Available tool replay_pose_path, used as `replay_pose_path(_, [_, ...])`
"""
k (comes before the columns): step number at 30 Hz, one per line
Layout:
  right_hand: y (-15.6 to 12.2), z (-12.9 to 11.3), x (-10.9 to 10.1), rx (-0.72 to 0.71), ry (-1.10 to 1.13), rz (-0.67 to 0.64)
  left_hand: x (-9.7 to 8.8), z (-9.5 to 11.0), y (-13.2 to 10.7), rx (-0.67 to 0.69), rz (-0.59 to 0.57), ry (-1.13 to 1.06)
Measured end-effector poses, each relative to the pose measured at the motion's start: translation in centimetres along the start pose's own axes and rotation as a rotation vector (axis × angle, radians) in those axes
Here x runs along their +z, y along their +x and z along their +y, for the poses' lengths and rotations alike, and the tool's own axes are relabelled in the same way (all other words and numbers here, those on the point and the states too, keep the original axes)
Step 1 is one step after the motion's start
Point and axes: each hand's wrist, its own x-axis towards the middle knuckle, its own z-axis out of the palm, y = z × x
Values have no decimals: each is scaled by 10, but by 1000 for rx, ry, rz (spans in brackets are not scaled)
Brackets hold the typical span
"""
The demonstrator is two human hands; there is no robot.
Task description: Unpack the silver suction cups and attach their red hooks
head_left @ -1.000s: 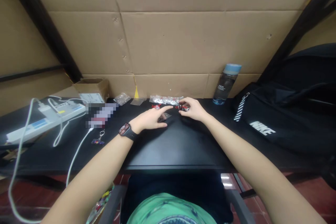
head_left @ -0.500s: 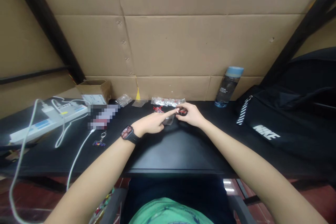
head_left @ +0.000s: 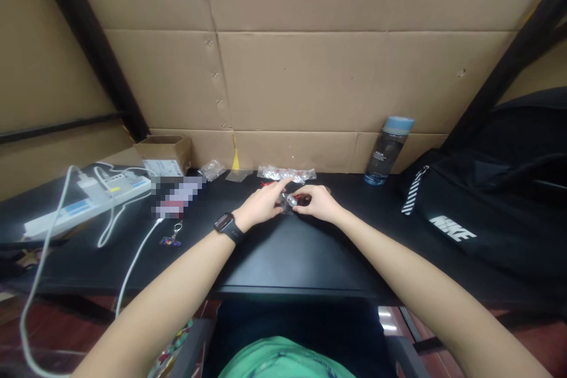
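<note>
My left hand (head_left: 262,204) is at a small clear plastic bag (head_left: 287,210), thumb against the bag's near left edge and index finger stretched above it. Close on the right, my right hand (head_left: 322,203) pinches a small round silvery piece (head_left: 292,200) between thumb and fingers, at the bag. Something red and dark, perhaps a cord, shows under the right fingers. Behind the left fingers peeks a bit of red cord (head_left: 266,184). A strip of shiny clear packets (head_left: 286,173) lies just beyond both hands.
On the left are a power strip (head_left: 66,211) with white cables, a small cardboard box (head_left: 175,150), a keychain (head_left: 170,241) and crumpled clear plastic (head_left: 211,170). A water bottle (head_left: 386,153) and a black bag (head_left: 500,201) stand on the right. Cardboard (head_left: 310,82) walls the back.
My left index finger has drawn back from the right fingertips, and the left hand sits at the bag. My right hand has moved slightly left and nearer, bringing the silvery piece to the bag.
</note>
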Motion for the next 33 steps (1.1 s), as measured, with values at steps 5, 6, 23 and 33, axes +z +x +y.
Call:
replay_pose_path(5, [1,0,-4,-61,-22,-78,3,-12,2,75,23,26])
replay_pose_path(6, [1,0,-4,-76,-20,-86,4,-14,3,86,19,39])
replay_pose_path(23, [0,3,-20,-99,-139,-165,22,1,-6,-64,-213,201])
replay_pose_path(33, [-1,-4,-19,-139,-100,-151,29,-5,-8,-95,-308,170])
